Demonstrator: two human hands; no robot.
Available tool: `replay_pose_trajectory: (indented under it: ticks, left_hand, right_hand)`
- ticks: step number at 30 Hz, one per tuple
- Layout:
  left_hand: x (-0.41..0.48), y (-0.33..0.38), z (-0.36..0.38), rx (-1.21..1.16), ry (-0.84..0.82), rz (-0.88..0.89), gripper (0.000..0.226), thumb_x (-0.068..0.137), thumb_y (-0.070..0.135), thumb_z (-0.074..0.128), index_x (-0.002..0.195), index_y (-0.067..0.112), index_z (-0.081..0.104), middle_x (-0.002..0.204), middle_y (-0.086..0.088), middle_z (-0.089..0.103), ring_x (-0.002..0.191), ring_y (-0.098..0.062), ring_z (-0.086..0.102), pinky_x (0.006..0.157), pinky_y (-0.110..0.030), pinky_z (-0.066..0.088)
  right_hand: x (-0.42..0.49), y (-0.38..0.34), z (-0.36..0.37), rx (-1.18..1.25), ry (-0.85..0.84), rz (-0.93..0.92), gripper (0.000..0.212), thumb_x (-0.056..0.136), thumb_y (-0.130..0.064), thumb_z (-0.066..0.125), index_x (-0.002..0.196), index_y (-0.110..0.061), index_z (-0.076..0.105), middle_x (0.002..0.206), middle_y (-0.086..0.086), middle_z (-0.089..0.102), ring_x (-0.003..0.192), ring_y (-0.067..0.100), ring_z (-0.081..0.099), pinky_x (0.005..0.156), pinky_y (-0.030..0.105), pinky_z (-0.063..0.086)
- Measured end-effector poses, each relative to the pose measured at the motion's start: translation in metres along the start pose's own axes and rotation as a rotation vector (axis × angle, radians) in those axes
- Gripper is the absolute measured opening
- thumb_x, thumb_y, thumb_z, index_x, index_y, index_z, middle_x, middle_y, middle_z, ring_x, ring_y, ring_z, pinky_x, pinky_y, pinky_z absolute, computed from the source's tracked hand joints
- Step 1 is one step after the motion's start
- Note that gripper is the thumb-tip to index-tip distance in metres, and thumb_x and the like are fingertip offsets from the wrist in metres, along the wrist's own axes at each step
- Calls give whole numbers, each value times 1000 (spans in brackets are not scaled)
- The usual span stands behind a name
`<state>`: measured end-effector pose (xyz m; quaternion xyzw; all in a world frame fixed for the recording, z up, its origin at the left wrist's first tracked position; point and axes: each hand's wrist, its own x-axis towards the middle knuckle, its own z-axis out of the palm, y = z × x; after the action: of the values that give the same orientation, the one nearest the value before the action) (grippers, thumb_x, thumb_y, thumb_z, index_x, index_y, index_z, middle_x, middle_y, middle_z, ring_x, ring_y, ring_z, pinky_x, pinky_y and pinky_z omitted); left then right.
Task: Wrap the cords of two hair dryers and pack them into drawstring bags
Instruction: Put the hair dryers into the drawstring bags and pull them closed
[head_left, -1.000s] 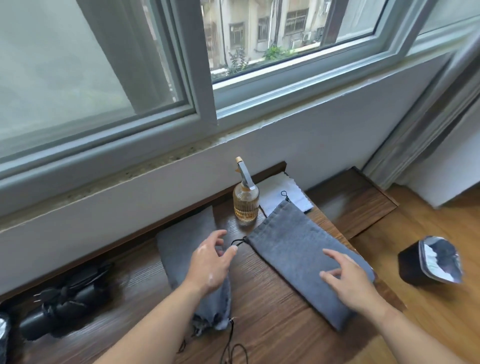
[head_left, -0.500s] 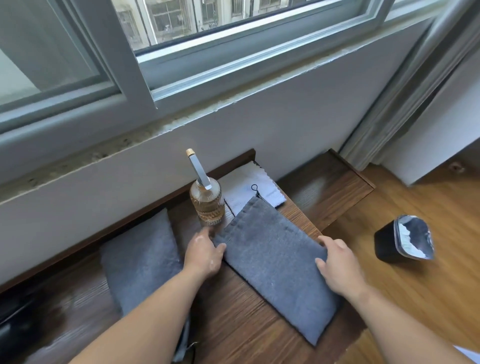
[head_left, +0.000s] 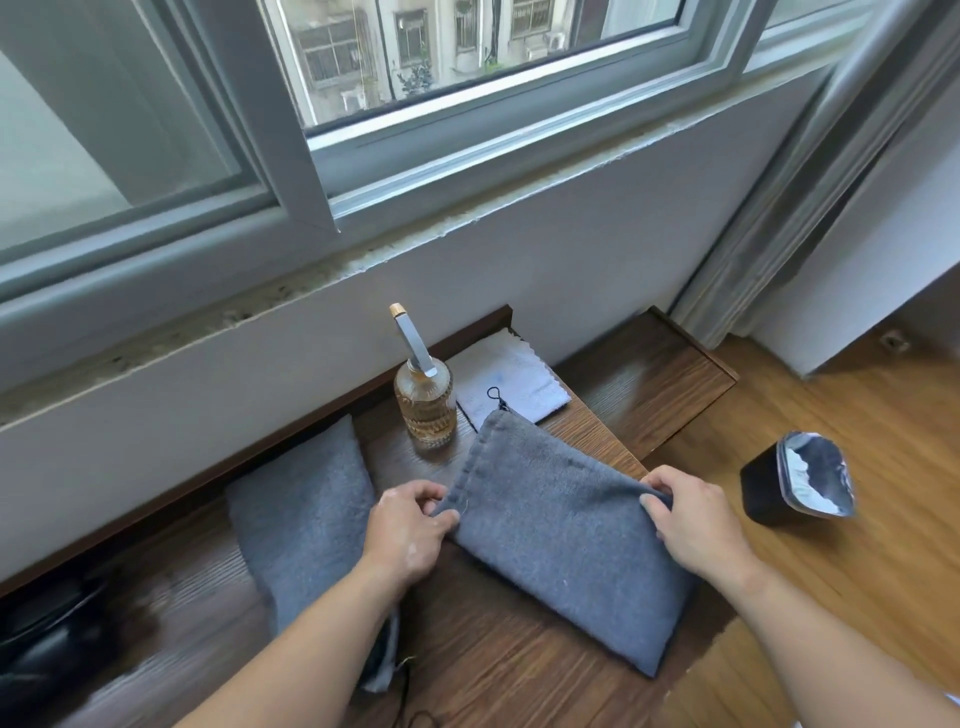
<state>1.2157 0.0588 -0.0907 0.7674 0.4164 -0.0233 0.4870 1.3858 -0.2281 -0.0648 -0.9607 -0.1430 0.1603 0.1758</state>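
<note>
A grey drawstring bag (head_left: 558, 540) lies flat and slanted on the dark wooden table (head_left: 483, 670). My left hand (head_left: 408, 530) pinches the bag's left edge near its open end. My right hand (head_left: 693, 519) grips the bag's right edge with curled fingers. A short black drawstring loop (head_left: 497, 397) sticks out at its far corner. A second grey bag (head_left: 306, 514) lies to the left, partly under my left forearm. A black hair dryer (head_left: 36, 639) shows blurred at the far left edge.
A glass bottle of amber liquid (head_left: 425, 402) stands just beyond the bag, with a white cloth (head_left: 511, 382) to its right. A black bin with a white liner (head_left: 797, 486) sits on the wooden floor at right. Wall and window run along the table's far side.
Both hands have closed on the right bag's side edges, where before they lay open on it. The view has shifted right, pushing the hair dryer to the frame's edge.
</note>
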Motion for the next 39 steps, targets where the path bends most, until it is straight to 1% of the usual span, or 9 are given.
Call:
replay_pose_trajectory:
  ticks: [5,11,13,16,19,21,24,28,39]
  left_hand:
    - [-62,-16,-45,-179,34,28,13,75,9,81,81,20,78,60,10,55,56,-7,52,68,-31,51]
    - [-141,-75,-117,-439,55,-27,32,59,28,82,90,25,80,69,2,61,71,-24,66,81,-55,62]
    - [-166,-103,-142,-479,88,-49,34,57,30,83,91,26,80,67,5,57,71,-24,64,80,-56,63]
    - [-202,-152,-172,-500,112,-104,17,72,12,86,87,18,81,68,-1,55,72,-24,62,80,-51,63]
    - [-234,-205,-197,-451,143,-153,34,57,35,86,88,24,82,66,4,57,71,-21,60,82,-50,60]
    - [-252,-239,-205,-465,154,-201,43,47,41,84,88,27,82,65,2,58,70,-20,57,79,-46,58]
    - [-276,-280,-207,-523,142,-294,41,47,29,89,85,16,81,67,-7,60,70,-22,54,68,-34,46]
    - [-291,-326,-199,-602,125,-367,20,74,-10,82,90,0,76,70,-16,56,69,-26,55,52,-29,54]
    - [-290,-352,-192,-431,61,-350,12,83,-6,77,89,4,71,57,1,50,58,-22,58,55,-31,58]
  right_hand:
    - [-28,-42,-33,-38,0,-124,7,93,-28,63,87,-32,65,67,-16,62,80,13,63,71,28,44]
    - [-81,-118,-35,-95,-77,-271,9,91,-29,65,86,-38,63,84,-17,66,87,14,60,74,26,41]
    - [-104,-144,-20,-113,-111,-322,6,90,-30,65,90,-37,65,88,-16,66,88,15,60,73,27,41]
    - [-138,-177,10,-115,-166,-379,4,90,-32,65,92,-36,65,89,-16,66,92,16,64,73,29,45]
    - [-170,-205,47,-145,-226,-417,6,90,-33,63,95,-33,66,97,-12,70,97,18,65,77,32,50]
    - [-191,-218,73,-167,-253,-433,7,90,-33,63,96,-32,66,102,-9,72,100,21,65,80,34,51]
    - [-218,-229,111,-227,-285,-431,8,89,-34,62,96,-31,65,104,-5,73,102,24,65,81,36,53]
    - [-246,-231,154,-312,-334,-391,9,85,-38,57,93,-36,61,104,-3,73,103,26,66,81,37,54]
    - [-267,-235,195,-379,-214,-278,13,93,-36,58,103,-32,65,111,-2,68,105,29,64,83,37,51]
